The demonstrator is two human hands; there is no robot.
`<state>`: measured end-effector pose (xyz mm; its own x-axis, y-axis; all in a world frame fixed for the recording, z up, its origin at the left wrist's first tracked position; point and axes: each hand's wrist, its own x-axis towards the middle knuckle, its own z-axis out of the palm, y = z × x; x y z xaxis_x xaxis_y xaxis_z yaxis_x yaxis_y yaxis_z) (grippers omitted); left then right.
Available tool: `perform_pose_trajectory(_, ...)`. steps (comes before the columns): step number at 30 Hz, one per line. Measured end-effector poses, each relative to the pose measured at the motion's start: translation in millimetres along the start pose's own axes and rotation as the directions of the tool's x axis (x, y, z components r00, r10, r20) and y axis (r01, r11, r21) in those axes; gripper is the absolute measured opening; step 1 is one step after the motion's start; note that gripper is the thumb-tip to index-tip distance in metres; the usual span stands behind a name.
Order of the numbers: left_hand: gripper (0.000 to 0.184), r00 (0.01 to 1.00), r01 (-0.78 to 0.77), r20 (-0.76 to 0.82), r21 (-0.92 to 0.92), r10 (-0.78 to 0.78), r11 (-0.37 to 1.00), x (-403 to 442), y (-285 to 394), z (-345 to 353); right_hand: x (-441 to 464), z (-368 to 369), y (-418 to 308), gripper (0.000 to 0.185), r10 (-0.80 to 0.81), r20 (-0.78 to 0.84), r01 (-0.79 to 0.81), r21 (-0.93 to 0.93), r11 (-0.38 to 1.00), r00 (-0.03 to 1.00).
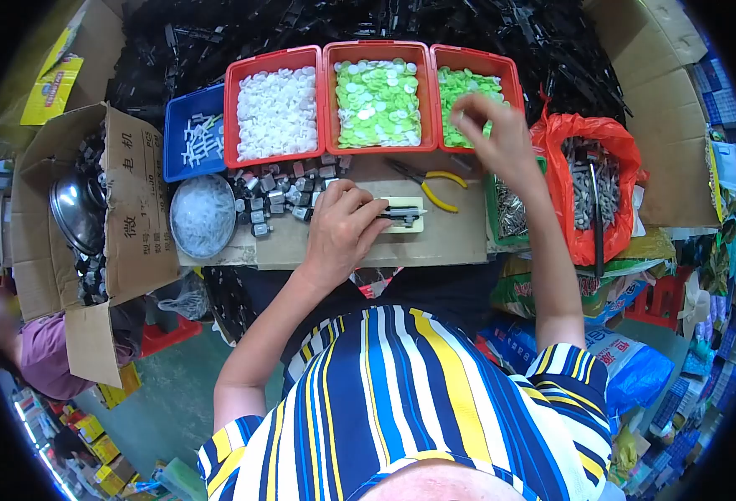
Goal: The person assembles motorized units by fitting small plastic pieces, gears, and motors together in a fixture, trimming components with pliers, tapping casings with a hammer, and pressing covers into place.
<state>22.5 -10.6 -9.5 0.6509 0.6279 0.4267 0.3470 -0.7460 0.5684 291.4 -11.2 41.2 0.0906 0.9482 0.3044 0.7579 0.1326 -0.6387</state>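
My left hand [343,225] is closed on a dark elongated part [401,214], which lies on a small cream block [416,203] at the middle of the work board. My right hand [495,134] is raised over the front of the right red bin [510,82], which holds green and white discs. Its thumb and fingertips are curled near each other; whether anything small is between them is not visible. Yellow-handled pliers [441,190] lie between my hands. Small metal motors [278,196] are heaped to the left of my left hand.
Two more red bins hold white parts [276,113] and green discs [376,104]. A blue bin [172,138], a bowl [203,215] and a cardboard box [138,200] stand left. At right are a green tray [502,237] of screws and a red bag [627,138]. A person [46,355] is at far left.
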Motion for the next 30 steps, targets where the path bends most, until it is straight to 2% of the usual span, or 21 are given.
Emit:
perform_pose_trajectory(1, 0.028, 1.000, -0.002, 0.009, 0.010, 0.002, 1.000, 0, 1, 0, 18, -2, 14, 0.017, -0.098, -0.090, 0.092, -0.073, 0.993, 0.991)
perform_pose_trajectory(3, 0.028, 1.000, 0.001, 0.009, 0.023, -0.001, 1.000, 0, 2, 0, 55, -4, 43, 0.022, -0.234, -0.212, 0.173, -0.270, 0.947, 0.949)
perform_pose_trajectory(5, 0.028, 1.000, 0.006, 0.009, 0.036, -0.006, 0.999, 0, 4, 0, 81, -5, 57, 0.030, -0.207, -0.227, 0.100, -0.411, 0.906, 0.952)
perform_pose_trajectory(6, 0.028, 1.000, 0.014, -0.001, 0.038, -0.014, 0.999, 1, 5, -2, 91, -5, 61, 0.034, -0.136, -0.194, 0.047, -0.402, 0.914, 0.972)
perform_pose_trajectory(9, 0.028, 0.999, 0.028, -0.017, 0.049, -0.027, 0.998, 1, 5, -7, 112, -11, 98, 0.035, -0.179, -0.234, 0.057, -0.451, 0.891, 0.956)
perform_pose_trajectory(10, 0.028, 0.999, 0.042, -0.027, 0.054, -0.041, 0.998, 0, 4, -9, 114, -17, 103, 0.035, -0.101, -0.244, -0.032, -0.487, 0.873, 0.964)
perform_pose_trajectory(13, 0.026, 0.998, 0.055, -0.041, 0.051, -0.053, 0.997, -4, 0, -13, 114, -27, 115, 0.036, -0.003, -0.198, -0.119, -0.604, 0.788, 0.980)
perform_pose_trajectory(17, 0.025, 0.996, 0.070, -0.057, 0.032, -0.068, 0.997, -6, -5, -15, 115, -30, 111, 0.040, 0.088, -0.180, -0.174, -0.547, 0.819, 0.980)
perform_pose_trajectory(19, 0.023, 0.996, 0.058, -0.070, 0.022, -0.056, 0.998, -6, -6, -16, 124, -37, 110, 0.040, -0.065, -0.261, -0.099, -0.570, 0.816, 0.963)
perform_pose_trajectory(20, 0.023, 0.996, 0.057, -0.074, 0.032, -0.055, 0.998, -5, -6, -17, 132, -42, 113, 0.038, -0.045, -0.340, -0.155, -0.536, 0.830, 0.939)
perform_pose_trajectory(21, 0.023, 0.996, 0.048, -0.077, 0.026, -0.046, 0.999, -5, -5, -18, 136, -48, 116, 0.038, -0.048, -0.346, -0.158, -0.543, 0.824, 0.937)
perform_pose_trajectory(23, 0.023, 0.993, 0.080, -0.084, 0.033, -0.077, 0.996, -5, -5, -22, 142, -57, 122, 0.036, 0.041, -0.381, -0.315, -0.696, 0.645, 0.924)
perform_pose_trajectory(24, 0.023, 0.992, 0.086, -0.090, 0.034, -0.082, 0.996, -6, -6, -22, 144, -58, 122, 0.036, 0.095, -0.378, -0.349, -0.693, 0.631, 0.921)
perform_pose_trajectory(28, 0.023, 0.991, 0.111, -0.076, 0.047, -0.108, 0.993, -7, -6, -22, 149, -63, 131, 0.039, 0.114, -0.328, -0.327, -0.720, 0.612, 0.938)
perform_pose_trajectory(30, 0.022, 0.991, 0.113, -0.074, 0.058, -0.109, 0.992, -5, -5, -22, 147, -65, 135, 0.042, 0.118, -0.406, -0.381, -0.662, 0.645, 0.906)
